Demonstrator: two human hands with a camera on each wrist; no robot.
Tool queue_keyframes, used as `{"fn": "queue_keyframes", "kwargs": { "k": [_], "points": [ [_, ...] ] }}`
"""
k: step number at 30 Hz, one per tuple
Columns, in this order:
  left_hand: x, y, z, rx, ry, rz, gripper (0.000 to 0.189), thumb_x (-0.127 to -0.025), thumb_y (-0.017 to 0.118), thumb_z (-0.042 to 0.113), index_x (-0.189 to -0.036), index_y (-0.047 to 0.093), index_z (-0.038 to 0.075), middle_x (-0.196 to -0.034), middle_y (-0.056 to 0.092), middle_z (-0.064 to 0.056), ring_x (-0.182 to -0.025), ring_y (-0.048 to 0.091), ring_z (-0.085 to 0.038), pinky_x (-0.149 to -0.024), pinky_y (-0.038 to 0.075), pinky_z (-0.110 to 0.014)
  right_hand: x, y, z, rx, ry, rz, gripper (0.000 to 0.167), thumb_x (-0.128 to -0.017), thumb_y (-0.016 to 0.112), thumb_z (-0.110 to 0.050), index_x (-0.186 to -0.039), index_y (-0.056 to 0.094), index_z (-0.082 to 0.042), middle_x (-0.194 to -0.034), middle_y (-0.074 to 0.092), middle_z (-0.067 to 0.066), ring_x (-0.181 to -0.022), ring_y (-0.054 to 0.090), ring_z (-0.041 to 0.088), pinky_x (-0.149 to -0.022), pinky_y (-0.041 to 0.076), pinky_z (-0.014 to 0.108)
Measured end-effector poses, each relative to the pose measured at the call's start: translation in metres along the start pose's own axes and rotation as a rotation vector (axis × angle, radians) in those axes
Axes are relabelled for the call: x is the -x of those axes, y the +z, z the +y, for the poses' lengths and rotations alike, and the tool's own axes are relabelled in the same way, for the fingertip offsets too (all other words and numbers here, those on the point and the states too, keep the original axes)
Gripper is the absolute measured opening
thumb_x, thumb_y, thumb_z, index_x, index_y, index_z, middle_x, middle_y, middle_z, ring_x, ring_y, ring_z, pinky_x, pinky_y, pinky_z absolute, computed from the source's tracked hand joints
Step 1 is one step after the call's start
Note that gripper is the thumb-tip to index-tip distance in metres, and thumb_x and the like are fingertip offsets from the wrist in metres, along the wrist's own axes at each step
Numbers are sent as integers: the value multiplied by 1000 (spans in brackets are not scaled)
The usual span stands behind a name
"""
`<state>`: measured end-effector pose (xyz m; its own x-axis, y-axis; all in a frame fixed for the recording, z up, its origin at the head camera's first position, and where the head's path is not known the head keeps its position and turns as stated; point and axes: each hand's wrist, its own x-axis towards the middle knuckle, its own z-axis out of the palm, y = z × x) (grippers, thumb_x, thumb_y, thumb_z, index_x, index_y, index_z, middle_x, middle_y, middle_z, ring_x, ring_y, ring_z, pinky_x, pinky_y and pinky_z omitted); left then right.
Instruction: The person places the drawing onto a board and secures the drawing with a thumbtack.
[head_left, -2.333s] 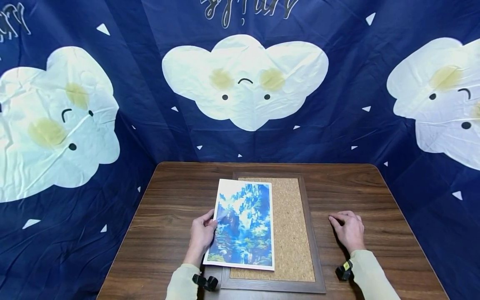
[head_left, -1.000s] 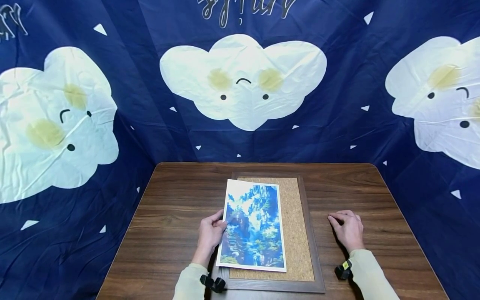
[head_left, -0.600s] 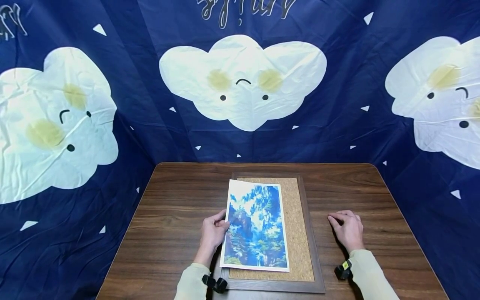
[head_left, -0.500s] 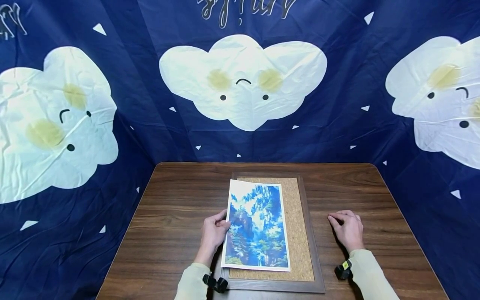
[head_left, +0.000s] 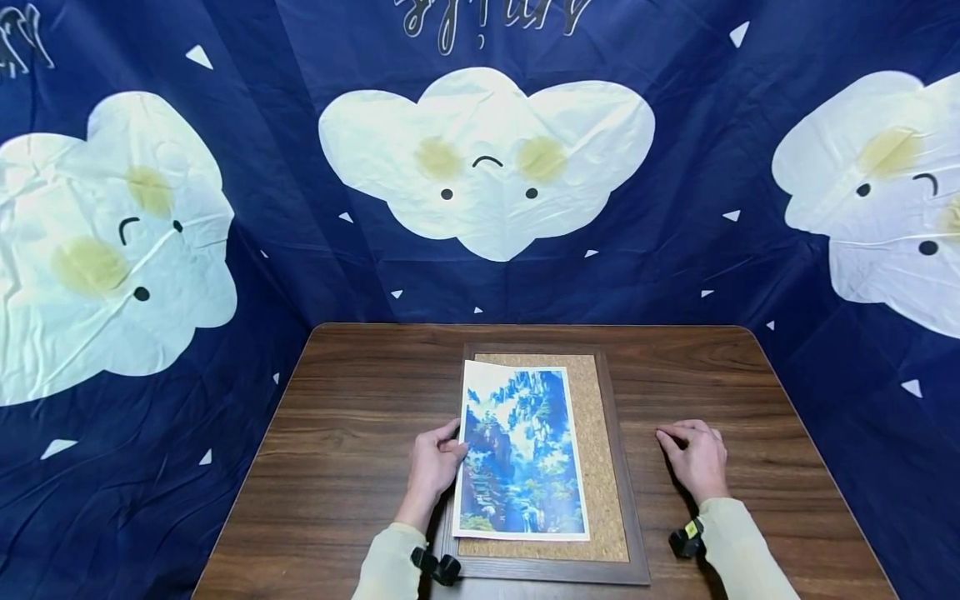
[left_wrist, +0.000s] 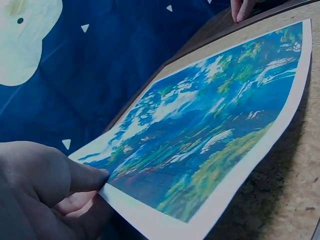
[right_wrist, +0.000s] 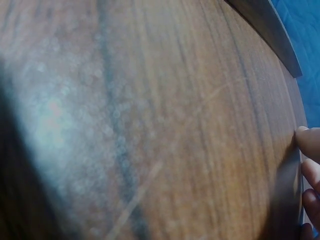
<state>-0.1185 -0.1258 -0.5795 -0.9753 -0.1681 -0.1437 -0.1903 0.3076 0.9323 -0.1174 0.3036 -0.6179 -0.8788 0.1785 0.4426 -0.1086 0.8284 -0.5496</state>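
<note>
A landscape print (head_left: 521, 454), blue and white with a pale border, hangs slightly above a cork board (head_left: 603, 500) in a dark wooden frame. My left hand (head_left: 435, 462) pinches the print's left edge between thumb and fingers. In the left wrist view the sheet (left_wrist: 200, 125) bows a little, and its near edge stands off the cork (left_wrist: 280, 200). My right hand (head_left: 696, 458) rests on the table to the right of the frame, fingers loosely bent around nothing. Only some fingertips of that hand (right_wrist: 311, 172) show in the right wrist view.
The wooden table (head_left: 360, 400) carries the board near its middle. Around its back and sides hangs a blue curtain (head_left: 300, 167) with cloud faces. In the right wrist view the board's frame corner (right_wrist: 270, 30) stands at the upper right.
My left hand has carried the print rightward over the cork, by smaller steps lately. The right hand stays where it was.
</note>
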Motion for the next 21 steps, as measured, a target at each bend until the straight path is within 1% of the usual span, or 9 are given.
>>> {"fn": "queue_keyframes", "kwargs": {
  "k": [5, 10, 17, 21],
  "points": [
    [0, 3, 1, -7, 17, 0, 45, -90, 75, -6, -135, 69, -1, -76, 74, -7, -68, 64, -7, -63, 53, -20, 0, 0, 1, 6, -2, -3, 8, -83, 87, -4, -90, 84, -3, -95, 73, 17, -89, 62, 42, -77, 44, 53],
    [0, 5, 2, -31, 27, 12, 44, -89, 76, -6, -133, 71, 0, -81, 77, -8, -72, 67, -6, -66, 53, -19, -1, 1, 1, 7, -7, -5, 8, -83, 87, -4, -90, 83, -2, -94, 73, 18, -90, 62, 42, -78, 44, 53],
    [2, 10, 3, -30, 53, -3, 46, -88, 77, -8, -133, 70, -2, -84, 78, -12, -76, 71, -12, -67, 54, -19, -1, 0, 0, 5, 1, -14, 8, -83, 87, -4, -90, 83, -2, -95, 73, 17, -90, 62, 42, -78, 44, 53],
    [2, 13, 3, -45, 67, 3, 46, -87, 78, -8, -132, 71, -2, -80, 75, -9, -75, 69, -11, -66, 53, -19, 0, 0, 0, 4, 3, -14, 8, -83, 87, -4, -90, 84, -2, -95, 73, 17, -90, 61, 42, -78, 44, 53]
  ]
}}
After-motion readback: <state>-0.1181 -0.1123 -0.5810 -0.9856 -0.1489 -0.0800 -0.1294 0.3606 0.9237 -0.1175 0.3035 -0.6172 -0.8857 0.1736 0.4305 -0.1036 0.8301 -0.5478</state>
